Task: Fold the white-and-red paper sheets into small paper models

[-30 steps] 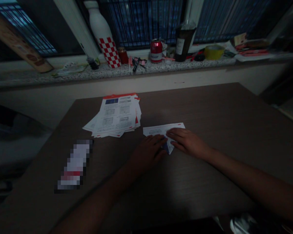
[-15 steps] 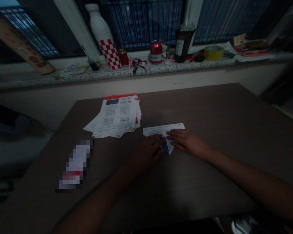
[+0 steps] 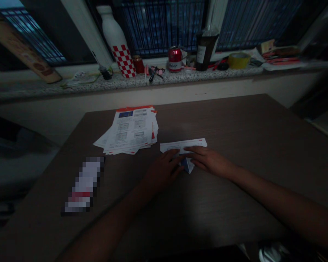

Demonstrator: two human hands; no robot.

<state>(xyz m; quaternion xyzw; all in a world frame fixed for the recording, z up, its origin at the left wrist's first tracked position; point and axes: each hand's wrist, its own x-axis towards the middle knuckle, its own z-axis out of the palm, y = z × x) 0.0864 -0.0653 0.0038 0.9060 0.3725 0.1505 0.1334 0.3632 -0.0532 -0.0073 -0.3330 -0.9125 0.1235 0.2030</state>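
A folded sheet of printed paper (image 3: 190, 143) lies on the table, with a straight strip at its far side and a blue-and-white point toward me. My left hand (image 3: 165, 166) rests on its left part, fingers stretched out and lying flat. From the right, my right hand (image 3: 205, 159) lays its extended fingers on the middle of the paper, the fingertips close to those of my left hand. Both hands cover much of the folds. Beyond my left hand is a loose stack of printed sheets (image 3: 132, 131) with orange edges.
A pixelated phone-like object (image 3: 84, 183) lies at the table's left. On the stone windowsill (image 3: 82, 85) stand a checkered bottle (image 3: 123, 60), a red can (image 3: 175, 60), a dark cup (image 3: 203, 51) and a yellow tape roll (image 3: 239, 61). The brown table (image 3: 248, 138) ends at the wall.
My right hand has slid slightly to the left over the paper, its fingers nearer my left hand. My left hand and the paper have hardly moved.
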